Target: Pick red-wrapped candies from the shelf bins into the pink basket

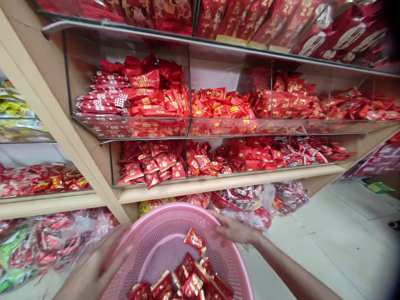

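A round pink plastic basket with mesh walls is at the bottom centre. Several small red and gold candy packets lie in its near part, and one red packet rests apart from them. My left hand is at the basket's left rim, thumb over the inside, its fingers smeared by motion. On the right, my right hand is closed over the far right rim, fingertips inside. Both hands appear to hold the basket by its edge.
Ahead, wooden shelves with clear dividers carry red-wrapped packets, with more packets on the lower tier. Plastic bags of packets sit on the floor under the shelf, others at left. Tiled floor lies at right.
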{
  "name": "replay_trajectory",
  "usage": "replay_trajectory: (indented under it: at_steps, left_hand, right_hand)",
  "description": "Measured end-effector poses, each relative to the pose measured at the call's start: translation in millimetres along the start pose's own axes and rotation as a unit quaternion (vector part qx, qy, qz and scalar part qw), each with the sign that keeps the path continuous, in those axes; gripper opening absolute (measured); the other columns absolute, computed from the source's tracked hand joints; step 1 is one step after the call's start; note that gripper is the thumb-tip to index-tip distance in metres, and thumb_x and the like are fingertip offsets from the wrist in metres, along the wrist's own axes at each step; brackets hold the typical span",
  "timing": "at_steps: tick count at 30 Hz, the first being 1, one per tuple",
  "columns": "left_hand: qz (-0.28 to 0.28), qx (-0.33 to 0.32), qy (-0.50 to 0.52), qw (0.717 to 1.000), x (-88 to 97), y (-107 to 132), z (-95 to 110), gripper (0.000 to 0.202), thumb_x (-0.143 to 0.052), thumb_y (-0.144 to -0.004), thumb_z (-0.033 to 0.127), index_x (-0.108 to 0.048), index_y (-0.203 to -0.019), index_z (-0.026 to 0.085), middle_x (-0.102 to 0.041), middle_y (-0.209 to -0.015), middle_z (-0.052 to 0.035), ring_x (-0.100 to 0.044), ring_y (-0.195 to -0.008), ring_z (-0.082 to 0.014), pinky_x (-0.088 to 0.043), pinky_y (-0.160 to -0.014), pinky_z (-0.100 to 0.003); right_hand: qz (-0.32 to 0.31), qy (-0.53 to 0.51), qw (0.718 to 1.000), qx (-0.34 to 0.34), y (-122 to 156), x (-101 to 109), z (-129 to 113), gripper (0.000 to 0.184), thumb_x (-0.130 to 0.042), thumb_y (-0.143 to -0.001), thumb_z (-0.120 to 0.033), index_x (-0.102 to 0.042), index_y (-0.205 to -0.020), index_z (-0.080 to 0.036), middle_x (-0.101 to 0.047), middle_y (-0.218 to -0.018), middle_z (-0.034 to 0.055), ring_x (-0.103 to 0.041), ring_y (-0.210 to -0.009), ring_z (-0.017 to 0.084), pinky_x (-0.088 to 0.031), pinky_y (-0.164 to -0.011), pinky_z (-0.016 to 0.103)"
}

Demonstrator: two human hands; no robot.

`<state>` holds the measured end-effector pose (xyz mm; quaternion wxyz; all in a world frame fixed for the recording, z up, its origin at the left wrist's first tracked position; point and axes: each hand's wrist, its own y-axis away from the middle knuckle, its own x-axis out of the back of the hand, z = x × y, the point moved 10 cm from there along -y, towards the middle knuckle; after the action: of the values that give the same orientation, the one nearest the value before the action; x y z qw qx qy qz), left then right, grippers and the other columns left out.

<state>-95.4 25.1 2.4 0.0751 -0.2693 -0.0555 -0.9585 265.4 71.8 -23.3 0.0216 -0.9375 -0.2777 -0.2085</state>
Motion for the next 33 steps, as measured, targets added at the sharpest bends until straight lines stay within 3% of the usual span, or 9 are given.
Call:
replay_trajectory:
  at_steps: [3, 6, 11, 17, 21, 24, 27, 30, 33]
  left_hand:
    - [-0.1, -0.143, -0.051, 0.983, -52.8, -37.2, 77.8, 0.054, -0.07, -0.065, 0.052, -0.065, -0.113, 0.027, -0.059, -0.128, -0.0029, -0.045, -0.126, -0.0309, -0.027, -0.111, -0.04]
    - [-0.182, -0.249, -0.093, 0.947, -114.8, -59.7, 131.4, 0.041, -0.06, -0.077, 0.05, -0.066, -0.109, 0.026, -0.067, -0.114, -0.0055, -0.06, -0.107, -0.0274, -0.041, -0.096, -0.034]
    - [-0.308, -0.332, -0.284, 0.845, -193.9, -75.0, 144.4, 0.049, -0.033, -0.09, 0.057, -0.066, -0.084, 0.021, -0.069, -0.077, -0.0058, -0.064, -0.07, -0.0221, -0.042, -0.062, -0.027]
    - [-0.225, -0.311, -0.347, 0.856, -188.5, -94.0, 125.6, 0.052, -0.027, -0.09, 0.06, -0.061, -0.083, 0.021, -0.068, -0.083, -0.0067, -0.064, -0.08, -0.0242, -0.037, -0.064, -0.027]
    - [-0.211, -0.273, -0.342, 0.874, -182.0, -99.1, 116.5, 0.051, -0.027, -0.09, 0.061, -0.058, -0.078, 0.021, -0.068, -0.082, -0.0058, -0.064, -0.08, -0.0239, -0.037, -0.065, -0.027]
    - [-0.212, -0.268, -0.342, 0.875, -182.4, -99.7, 117.3, 0.049, -0.028, -0.09, 0.059, -0.057, -0.075, 0.021, -0.068, -0.08, -0.0046, -0.064, -0.078, -0.023, -0.037, -0.064, -0.027]
    - [-0.21, -0.273, -0.334, 0.878, -183.1, -99.6, 118.4, 0.049, -0.028, -0.09, 0.06, -0.057, -0.077, 0.022, -0.068, -0.082, -0.0045, -0.064, -0.082, -0.0233, -0.038, -0.067, -0.027]
    - [-0.21, -0.271, -0.335, 0.878, -183.2, -99.4, 116.3, 0.049, -0.028, -0.09, 0.06, -0.056, -0.079, 0.022, -0.069, -0.083, -0.0054, -0.064, -0.084, -0.0242, -0.039, -0.069, -0.028]
    - [-0.213, -0.264, -0.34, 0.877, -182.3, -98.9, 115.2, 0.049, -0.028, -0.089, 0.061, -0.057, -0.08, 0.022, -0.069, -0.083, -0.0064, -0.064, -0.083, -0.025, -0.039, -0.068, -0.029]
  right_hand:
    - [-0.038, 0.006, 0.999, 0.001, -20.7, 0.2, -8.7, 0.061, -0.047, -0.076, -0.009, -0.042, -0.136, -0.02, -0.057, -0.126, 0.0056, -0.051, -0.115, 0.021, -0.041, -0.098, 0.039]
    - [-0.078, -0.025, 0.996, -0.035, -33.1, -2.4, -4.0, 0.061, -0.048, -0.074, -0.009, -0.045, -0.134, -0.019, -0.064, -0.113, 0.0044, -0.059, -0.102, 0.021, -0.05, -0.085, 0.035]
    - [-0.103, -0.117, 0.985, -0.076, -45.0, -8.7, 18.0, 0.058, -0.057, -0.07, -0.015, -0.049, -0.128, -0.019, -0.066, -0.102, 0.0036, -0.062, -0.087, 0.018, -0.051, -0.073, 0.029]
    - [-0.052, -0.103, 0.993, -0.019, -51.4, -0.8, 10.2, 0.033, -0.063, -0.076, -0.027, -0.063, -0.108, -0.017, -0.066, -0.091, 0.0022, -0.06, -0.077, 0.016, -0.048, -0.069, 0.027]
    - [0.108, 0.04, 0.993, -0.003, -33.8, 54.0, -25.3, 0.032, -0.055, -0.085, -0.044, -0.067, -0.083, -0.015, -0.065, -0.075, 0.0023, -0.058, -0.07, 0.016, -0.044, -0.062, 0.025]
    - [0.281, 0.105, 0.954, -0.014, -11.2, 120.9, -55.5, 0.044, -0.044, -0.089, -0.053, -0.06, -0.071, -0.017, -0.053, -0.056, -0.0011, -0.048, -0.052, 0.013, -0.035, -0.051, 0.024]
    - [0.398, 0.248, 0.883, 0.01, -1.3, 167.4, -87.9, 0.042, -0.047, -0.086, -0.055, -0.061, -0.071, -0.019, -0.058, -0.07, 0.0029, -0.051, -0.066, 0.017, -0.036, -0.062, 0.029]
    - [0.433, 0.366, 0.824, -0.024, -13.6, 180.3, -95.2, 0.049, -0.046, -0.086, -0.056, -0.061, -0.057, -0.019, -0.062, -0.087, 0.0063, -0.051, -0.085, 0.023, -0.033, -0.072, 0.035]
    - [0.442, 0.368, 0.815, -0.077, -30.0, 178.3, -85.5, 0.051, -0.048, -0.086, -0.055, -0.059, -0.052, -0.019, -0.064, -0.086, 0.0051, -0.051, -0.088, 0.024, -0.031, -0.072, 0.035]
